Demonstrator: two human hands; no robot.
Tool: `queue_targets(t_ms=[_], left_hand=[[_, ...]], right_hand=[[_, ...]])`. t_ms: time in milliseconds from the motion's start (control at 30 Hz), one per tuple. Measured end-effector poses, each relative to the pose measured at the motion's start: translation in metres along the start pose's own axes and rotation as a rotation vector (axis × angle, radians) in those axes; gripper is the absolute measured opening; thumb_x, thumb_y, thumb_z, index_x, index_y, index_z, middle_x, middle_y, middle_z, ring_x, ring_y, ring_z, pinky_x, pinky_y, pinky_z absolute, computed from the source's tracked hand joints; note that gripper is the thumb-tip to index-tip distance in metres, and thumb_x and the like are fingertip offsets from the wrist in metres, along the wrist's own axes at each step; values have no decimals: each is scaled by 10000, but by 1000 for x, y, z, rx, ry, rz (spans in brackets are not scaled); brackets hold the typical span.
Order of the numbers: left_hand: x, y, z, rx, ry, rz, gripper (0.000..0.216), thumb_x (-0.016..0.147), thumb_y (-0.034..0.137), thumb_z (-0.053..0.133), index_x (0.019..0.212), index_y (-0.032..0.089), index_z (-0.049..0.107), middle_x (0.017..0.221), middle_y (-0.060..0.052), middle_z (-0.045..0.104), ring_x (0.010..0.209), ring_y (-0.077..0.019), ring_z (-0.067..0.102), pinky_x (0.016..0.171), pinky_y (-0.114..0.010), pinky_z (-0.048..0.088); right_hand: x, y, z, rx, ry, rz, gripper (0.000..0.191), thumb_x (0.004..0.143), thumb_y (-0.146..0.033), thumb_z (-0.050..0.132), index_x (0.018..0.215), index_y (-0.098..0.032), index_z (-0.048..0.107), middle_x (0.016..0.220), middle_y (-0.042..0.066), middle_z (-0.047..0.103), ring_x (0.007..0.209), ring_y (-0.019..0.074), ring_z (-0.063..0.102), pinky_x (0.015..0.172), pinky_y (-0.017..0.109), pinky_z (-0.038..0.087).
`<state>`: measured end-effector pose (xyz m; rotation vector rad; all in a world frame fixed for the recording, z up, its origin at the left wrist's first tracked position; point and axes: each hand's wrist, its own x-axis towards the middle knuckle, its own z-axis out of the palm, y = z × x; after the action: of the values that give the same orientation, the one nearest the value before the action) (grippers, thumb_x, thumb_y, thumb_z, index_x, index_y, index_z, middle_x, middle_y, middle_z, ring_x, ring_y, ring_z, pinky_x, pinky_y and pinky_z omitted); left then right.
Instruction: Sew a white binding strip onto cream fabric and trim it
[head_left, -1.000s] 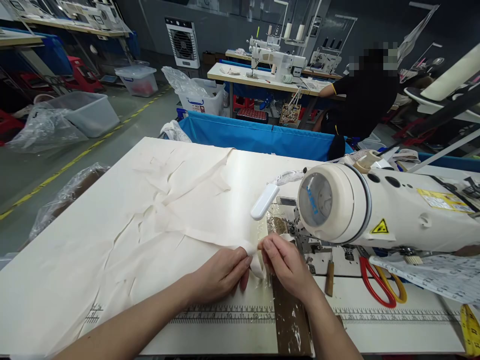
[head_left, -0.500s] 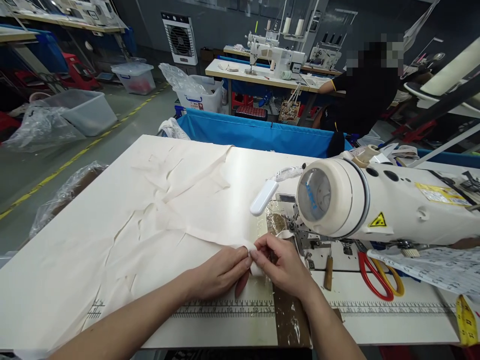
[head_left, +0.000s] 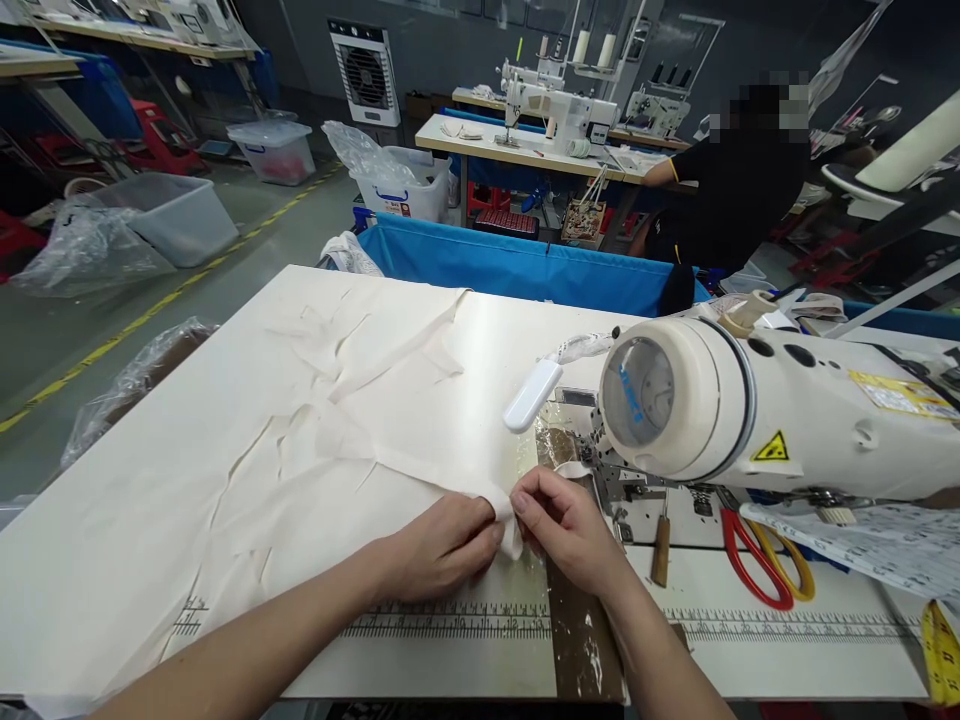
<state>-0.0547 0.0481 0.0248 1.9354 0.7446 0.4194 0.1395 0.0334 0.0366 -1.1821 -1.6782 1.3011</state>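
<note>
A large piece of off-white fabric (head_left: 322,440) lies wrinkled over the left half of the table. My left hand (head_left: 446,545) is closed on the fabric's right-hand end, fingers curled under. Just right of it, my right hand (head_left: 562,515) pinches the edge of the same end between thumb and fingers. A small fold of cloth hangs between the two hands. The sewing machine (head_left: 675,400) stands to the right, its needle area beyond my right hand. A short white strip (head_left: 573,469) lies by the machine's plate, just past my right fingers.
Red-handled scissors (head_left: 757,565), a wooden-handled tool (head_left: 661,550) and a yellow tape measure (head_left: 940,650) lie at the right. A white lamp (head_left: 532,395) hangs over the table. Behind the blue cloth trough (head_left: 517,262), a person (head_left: 742,180) sits near another sewing machine (head_left: 559,115).
My hands have moved slightly apart at the fabric's end, and my left fingers have curled in more. A fold of cloth now shows between them. The view has shifted slightly.
</note>
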Motion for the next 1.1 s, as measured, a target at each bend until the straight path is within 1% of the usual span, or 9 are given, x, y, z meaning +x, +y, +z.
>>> queue_targets(t_ms=[100, 300, 467, 533, 700, 800, 900, 1000, 1100], left_hand=[[0, -3, 3, 62, 158, -68, 346, 935, 385, 427, 646, 222, 330, 550, 43, 420, 495, -110, 354, 505, -257, 295], [-3, 2, -5, -48, 134, 29, 313, 959, 224, 286, 791, 179, 546, 792, -24, 603, 749, -152, 563, 729, -292, 440], [1, 1, -6, -286, 303, -133, 348, 959, 479, 466, 749, 203, 440, 557, 70, 409, 462, -95, 402, 442, -220, 290], [2, -1, -6, -442, 266, -176, 355, 960, 511, 478, 779, 208, 435, 476, 95, 400, 384, -84, 389, 405, -203, 282], [2, -2, -9, -622, 219, -169, 361, 990, 506, 462, 792, 207, 417, 450, 42, 572, 386, -99, 530, 430, -187, 385], [3, -1, -6, -678, 150, -163, 358, 983, 530, 469, 856, 199, 422, 635, -39, 698, 598, -179, 712, 556, -258, 532], [3, 0, 0, -683, 109, -144, 363, 972, 540, 494, 903, 204, 374, 807, -70, 719, 785, -237, 758, 659, -297, 574], [1, 0, 4, -682, 63, -111, 365, 985, 516, 484, 1100, 195, 354, 846, -61, 710, 769, -231, 757, 695, -323, 591], [-1, -2, 6, -661, 70, -80, 519, 998, 495, 465, 1342, 176, 243, 825, -47, 699, 763, -228, 755, 727, -349, 601]], right_hand=[[0, -1, 5, -69, 67, -19, 231, 979, -340, 502, 788, -214, 535, 648, -47, 506, 518, 108, 477, 505, 248, 379], [-2, 0, 10, -230, 165, -77, 239, 995, -299, 460, 778, -217, 520, 633, -39, 513, 538, 122, 506, 535, 256, 386], [-3, 5, 14, -349, 193, -232, 182, 989, -219, 446, 821, -217, 515, 687, -20, 533, 619, 136, 529, 572, 251, 386], [-4, 7, 15, -363, 182, -248, 174, 991, -208, 435, 833, -217, 509, 672, -25, 523, 606, 135, 522, 562, 251, 378], [-4, 6, 15, -323, 193, -137, 213, 1005, -255, 421, 808, -223, 496, 643, -30, 524, 556, 131, 510, 540, 260, 377], [-2, 7, 11, -219, 245, -57, 240, 1016, -314, 415, 819, -220, 516, 673, -23, 542, 581, 135, 525, 570, 271, 405], [1, 9, 7, -95, 188, 15, 272, 1013, -392, 428, 891, -206, 583, 716, -14, 564, 608, 137, 543, 572, 270, 424], [3, 9, 5, -28, 143, 68, 241, 936, -422, 563, 957, -190, 626, 752, -7, 577, 653, 142, 543, 588, 267, 437], [3, 7, 3, -5, 166, 95, 206, 877, -392, 632, 910, -189, 619, 723, -17, 568, 643, 137, 526, 589, 265, 436]])
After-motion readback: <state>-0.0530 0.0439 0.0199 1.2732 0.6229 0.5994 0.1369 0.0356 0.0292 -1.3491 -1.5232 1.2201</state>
